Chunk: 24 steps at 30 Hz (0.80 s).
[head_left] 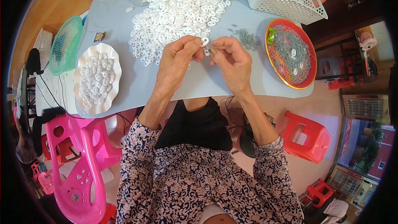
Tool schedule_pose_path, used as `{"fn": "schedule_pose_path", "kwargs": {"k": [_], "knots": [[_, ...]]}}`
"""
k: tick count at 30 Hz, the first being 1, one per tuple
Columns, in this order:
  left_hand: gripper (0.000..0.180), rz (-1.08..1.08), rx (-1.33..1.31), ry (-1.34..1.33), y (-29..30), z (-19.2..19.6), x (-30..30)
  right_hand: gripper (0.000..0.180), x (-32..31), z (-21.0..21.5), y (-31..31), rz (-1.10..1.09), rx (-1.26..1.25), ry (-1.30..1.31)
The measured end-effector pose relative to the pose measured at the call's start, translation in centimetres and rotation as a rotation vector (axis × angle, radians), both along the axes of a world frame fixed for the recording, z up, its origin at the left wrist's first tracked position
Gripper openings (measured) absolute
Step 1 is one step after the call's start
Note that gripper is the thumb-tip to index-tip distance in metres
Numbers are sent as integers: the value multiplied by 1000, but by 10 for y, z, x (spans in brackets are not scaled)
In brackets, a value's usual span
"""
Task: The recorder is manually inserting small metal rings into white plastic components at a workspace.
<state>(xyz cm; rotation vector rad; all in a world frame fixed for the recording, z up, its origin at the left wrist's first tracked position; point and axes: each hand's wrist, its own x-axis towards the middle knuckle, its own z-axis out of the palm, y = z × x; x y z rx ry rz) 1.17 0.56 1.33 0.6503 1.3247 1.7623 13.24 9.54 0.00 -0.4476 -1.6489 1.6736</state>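
My left hand (pixel 178 58) pinches a small white oval plastic piece (pixel 205 41) between thumb and fingertips. Close beside it, my right hand (pixel 233 60) has thumb and forefinger pressed together; whatever is in that pinch is too small to make out. Both hands are raised over the near part of the grey table, fingertips almost meeting. Beyond them spreads a big heap of like white plastic pieces (pixel 182 8), each with holes. A little pile of thin grey pieces (pixel 248 39) lies to the right of my right hand.
On the left stand a scalloped white dish (pixel 117 84) of white pieces and a green basket (pixel 56 54). A red gold-rimmed tray (pixel 313 64) of grey pieces is at right, a perforated basket (pixel 286 10) behind it. A pink chair (pixel 97 174) and red stool (pixel 317 139) flank me.
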Motion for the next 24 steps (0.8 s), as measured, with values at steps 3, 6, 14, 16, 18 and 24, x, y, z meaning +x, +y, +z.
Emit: {"fn": "schedule_pose_path", "kwargs": {"k": [3,6,14,16,18,24], "knots": [[23,2,-87,111,0,4,-1,14,0,0,0,-15,0,1],[23,-2,-50,263,0,1,-4,15,0,2,0,-6,3,-9],[23,-9,-136,351,0,7,-8,19,-1,2,-1,-39,23,-33],[23,-24,-108,325,1,4,-6,19,-1,1,-1,-34,15,-18],[23,-39,-81,297,1,3,-5,19,-1,0,-1,-27,5,-4],[22,-37,-85,308,1,3,-4,19,-1,0,-2,-36,23,-26]]}}
